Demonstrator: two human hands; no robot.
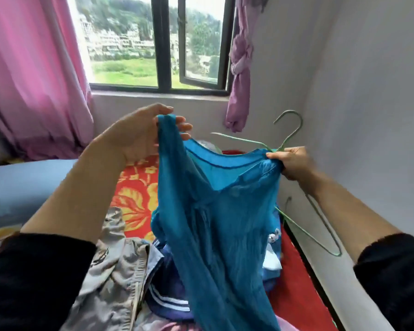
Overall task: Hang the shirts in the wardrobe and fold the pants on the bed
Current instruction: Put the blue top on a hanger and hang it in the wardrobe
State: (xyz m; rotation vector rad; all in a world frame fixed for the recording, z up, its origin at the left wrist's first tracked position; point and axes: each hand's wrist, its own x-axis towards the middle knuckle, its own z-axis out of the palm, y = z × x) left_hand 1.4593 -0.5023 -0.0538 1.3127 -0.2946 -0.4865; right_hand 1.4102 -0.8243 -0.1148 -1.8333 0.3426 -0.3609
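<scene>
A teal blue shirt (215,216) hangs in the air above the bed (136,192). My left hand (141,134) pinches one shoulder of it, held high. My right hand (289,163) grips the other side of the neckline together with a green wire hanger (287,134). The hanger's hook points up and its lower bar shows to the right of the shirt. Part of the hanger is hidden behind the fabric. On the bed below lie grey pants (115,263) and a dark blue garment with white stripes (167,297).
The bed has a red sheet with yellow flowers. A blue pillow (26,187) lies at the left. A white wall (368,115) stands close on the right. Behind are a window (158,44), pink curtains (31,75) and a knotted purple curtain (239,75).
</scene>
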